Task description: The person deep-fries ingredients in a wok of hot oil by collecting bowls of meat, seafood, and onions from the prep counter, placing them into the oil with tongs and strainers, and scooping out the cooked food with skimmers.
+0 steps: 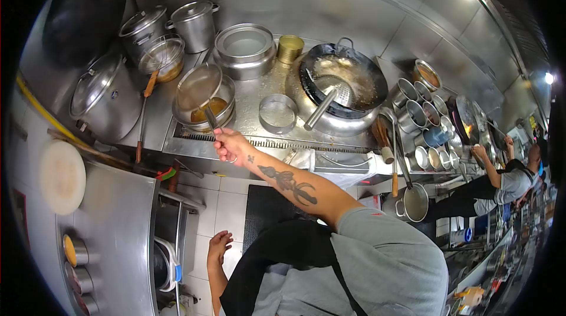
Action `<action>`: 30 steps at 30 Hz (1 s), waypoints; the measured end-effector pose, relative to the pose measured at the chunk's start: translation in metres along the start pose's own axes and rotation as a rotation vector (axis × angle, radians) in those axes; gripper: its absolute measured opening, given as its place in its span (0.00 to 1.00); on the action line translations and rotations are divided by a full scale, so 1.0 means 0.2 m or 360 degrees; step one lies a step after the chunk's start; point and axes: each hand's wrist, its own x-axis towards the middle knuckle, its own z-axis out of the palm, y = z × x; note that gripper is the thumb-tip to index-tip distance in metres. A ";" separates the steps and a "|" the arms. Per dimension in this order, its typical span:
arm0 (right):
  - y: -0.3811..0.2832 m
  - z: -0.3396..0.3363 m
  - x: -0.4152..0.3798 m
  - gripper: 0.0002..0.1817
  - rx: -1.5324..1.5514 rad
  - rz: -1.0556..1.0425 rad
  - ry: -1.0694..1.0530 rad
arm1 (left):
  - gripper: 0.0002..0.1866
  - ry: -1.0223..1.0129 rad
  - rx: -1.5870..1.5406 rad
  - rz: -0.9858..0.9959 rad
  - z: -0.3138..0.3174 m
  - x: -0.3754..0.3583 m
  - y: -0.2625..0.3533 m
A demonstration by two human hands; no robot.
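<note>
My right hand (pixel 231 146) is closed around the handle of a fine-mesh strainer (pixel 199 85). The strainer's round mesh is over a metal bowl (pixel 227 96), partly covering it; brown liquid shows in the bowl. Low beside my body, my left hand (pixel 219 247) hangs with nothing in it, its fingers loosely apart. To the right of the bowl, a metal ring (pixel 277 114) lies on the steel stovetop (pixel 254 117). A black wok (pixel 377 80) holds bubbling oil, and a perforated ladle (pixel 335 93) rests inside with its handle toward me.
A wide pot (pixel 246 62) and a gold tin (pixel 290 49) stand at the back. Lidded pots (pixel 97 95) and a wooden-handled skimmer (pixel 150 83) are at left. Several metal containers (pixel 413 115) line the right, where another person (pixel 501 180) works. A steel counter (pixel 118 216) runs along my left.
</note>
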 end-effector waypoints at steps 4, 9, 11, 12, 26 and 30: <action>-0.32 -0.09 -0.28 0.13 -0.0173 -0.0209 -0.0050 | 0.21 -0.0022 0.0208 -0.0038 0.00 0.04 0.01; -0.82 -0.43 -0.86 0.19 -0.0816 -0.0520 0.0234 | 0.20 -0.0065 0.0472 0.0211 0.14 0.11 0.23; -1.00 -0.65 -1.10 0.19 -0.1247 -0.0682 0.0427 | 0.19 -0.0045 0.0627 0.0323 0.23 0.15 0.34; -1.09 -0.75 -1.25 0.18 -0.1521 -0.0687 0.0579 | 0.20 -0.0072 0.0729 0.0460 0.30 0.16 0.40; -1.60 -1.52 -2.16 0.10 -0.2965 -0.0437 0.0883 | 0.31 0.0263 0.1849 0.2130 1.89 0.26 1.45; -1.65 -1.43 -2.19 0.12 -0.2881 -0.0138 0.0967 | 0.19 0.0107 0.2097 0.1878 2.03 0.51 1.44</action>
